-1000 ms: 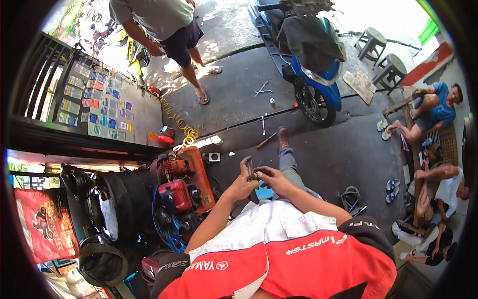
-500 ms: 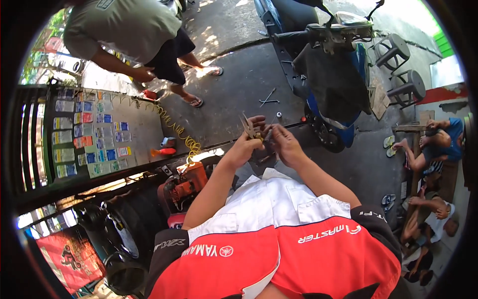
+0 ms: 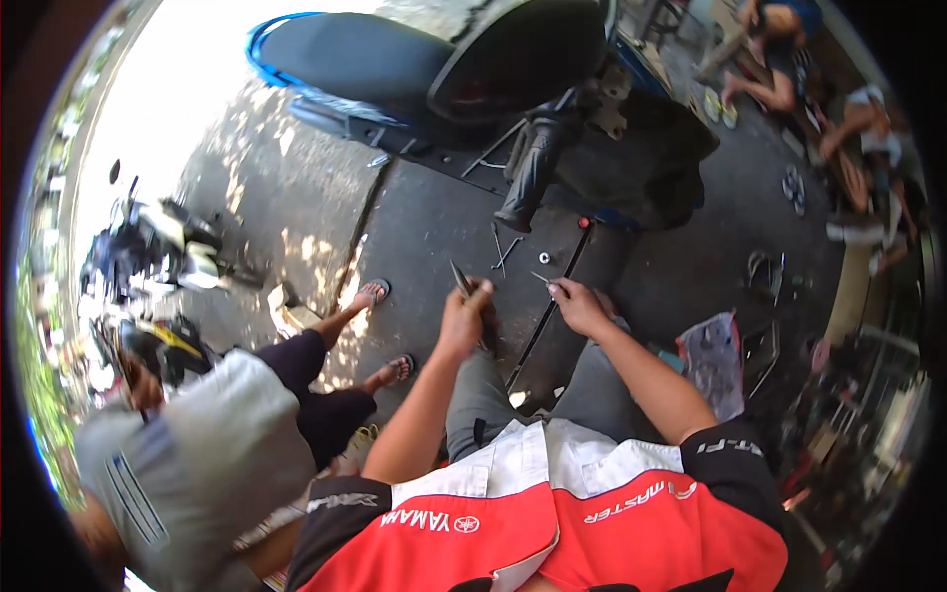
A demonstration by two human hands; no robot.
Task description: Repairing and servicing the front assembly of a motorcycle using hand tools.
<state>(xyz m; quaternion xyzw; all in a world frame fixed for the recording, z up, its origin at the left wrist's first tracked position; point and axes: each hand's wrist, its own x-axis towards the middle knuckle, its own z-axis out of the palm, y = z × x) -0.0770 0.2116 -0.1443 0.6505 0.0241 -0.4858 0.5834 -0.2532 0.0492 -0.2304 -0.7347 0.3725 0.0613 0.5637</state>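
Note:
My left hand (image 3: 468, 324) is closed around a tapering metal tool that looks like long-nose pliers (image 3: 460, 277), its tip pointing up and away from me. To its right, my right hand (image 3: 582, 306) pinches a thin pointed metal pin (image 3: 540, 277) between thumb and fingers; whatever else lies in that fist is hidden. The hands are apart, in front of my knees. On the dark floor beyond them lie two crossed metal wrenches (image 3: 505, 249), a small whitish round part (image 3: 545, 259) and a small red part (image 3: 584, 222).
Ahead stands a blue and black scooter (image 3: 355, 64); its handlebar grip (image 3: 533, 178) juts toward me. A person in grey (image 3: 187, 444) is close on my left, with parked motorcycles (image 3: 148, 247) beyond. At right are a crumpled sheet (image 3: 712, 365), metal frames (image 3: 764, 274) and seated people (image 3: 858, 128).
The view has swung around, bringing the scooter nearer; the board and the orange machine have left view. My hands, formerly close together with a coil spring at the right one, have separated.

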